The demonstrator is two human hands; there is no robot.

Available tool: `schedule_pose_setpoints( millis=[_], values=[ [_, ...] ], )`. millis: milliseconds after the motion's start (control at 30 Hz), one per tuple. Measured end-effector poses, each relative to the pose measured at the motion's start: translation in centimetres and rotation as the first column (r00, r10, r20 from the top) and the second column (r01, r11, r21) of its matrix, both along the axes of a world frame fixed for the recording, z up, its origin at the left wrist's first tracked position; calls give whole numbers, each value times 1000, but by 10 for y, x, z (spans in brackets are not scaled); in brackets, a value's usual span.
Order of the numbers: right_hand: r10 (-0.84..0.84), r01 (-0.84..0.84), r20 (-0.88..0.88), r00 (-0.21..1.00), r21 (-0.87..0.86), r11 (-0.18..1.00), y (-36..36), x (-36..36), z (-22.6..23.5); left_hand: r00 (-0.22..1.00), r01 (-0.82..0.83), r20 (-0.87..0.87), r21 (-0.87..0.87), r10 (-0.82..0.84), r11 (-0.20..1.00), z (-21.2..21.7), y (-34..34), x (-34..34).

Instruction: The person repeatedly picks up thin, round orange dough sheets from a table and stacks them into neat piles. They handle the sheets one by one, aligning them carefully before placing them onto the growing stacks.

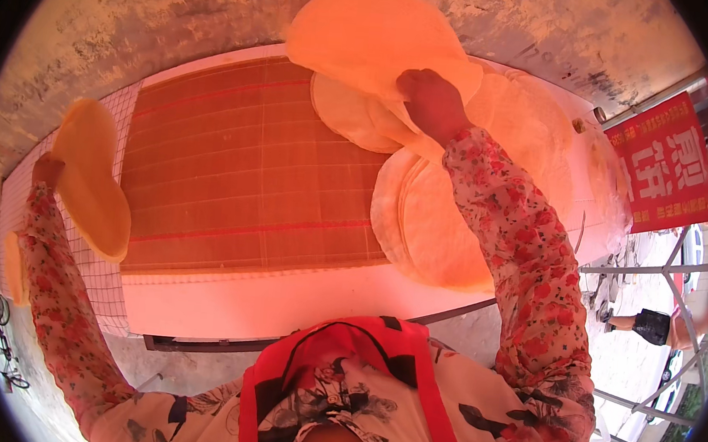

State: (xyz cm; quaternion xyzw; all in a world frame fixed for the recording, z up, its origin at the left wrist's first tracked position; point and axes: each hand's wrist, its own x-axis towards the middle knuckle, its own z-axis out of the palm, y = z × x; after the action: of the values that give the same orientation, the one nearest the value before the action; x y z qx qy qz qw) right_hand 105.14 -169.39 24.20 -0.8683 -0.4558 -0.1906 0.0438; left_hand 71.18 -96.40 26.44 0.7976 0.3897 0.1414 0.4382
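Observation:
My right hand (431, 102) is closed on a large thin round pancake (369, 35), raised over the far side of the table. Several more flat pancakes (428, 227) lie overlapped on the right half, partly hidden by my right forearm. At the far left, my left hand (48, 170) grips the edge of another limp pancake (95, 180), which hangs curved beside a white grid rack or mesh. Between my hands lies a brown slatted mat (250, 163) with red lines across it. My left fingers are small and partly hidden.
The mat rests on a pale table (256, 296) with a dark front edge. Beyond stands a stained wall (204, 10). At right hangs a red banner (662, 162); past metal bars a person (670, 327) stands outdoors. Bicycles (7, 352) show at far left.

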Motion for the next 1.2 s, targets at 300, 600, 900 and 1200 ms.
schedule_pose_setpoints(
  millis=[300,600,900,1200],
  values=[
    [-38,108,-478,878,121,987,-103,-130,-172,986,148,-104,152,-133,977,63,-65,75],
    [-182,439,-589,787,329,836,-186,-183,-168,844,516,-84,397,-530,759,155,-284,264],
    [-656,860,-565,502,406,309,-300,-221,-201,319,533,-73,838,-945,115,-19,-605,284],
    [-207,969,-972,111,152,-194,-348,-173,-215,290,818,-61,533,-955,214,-210,-664,142]
  ],
)
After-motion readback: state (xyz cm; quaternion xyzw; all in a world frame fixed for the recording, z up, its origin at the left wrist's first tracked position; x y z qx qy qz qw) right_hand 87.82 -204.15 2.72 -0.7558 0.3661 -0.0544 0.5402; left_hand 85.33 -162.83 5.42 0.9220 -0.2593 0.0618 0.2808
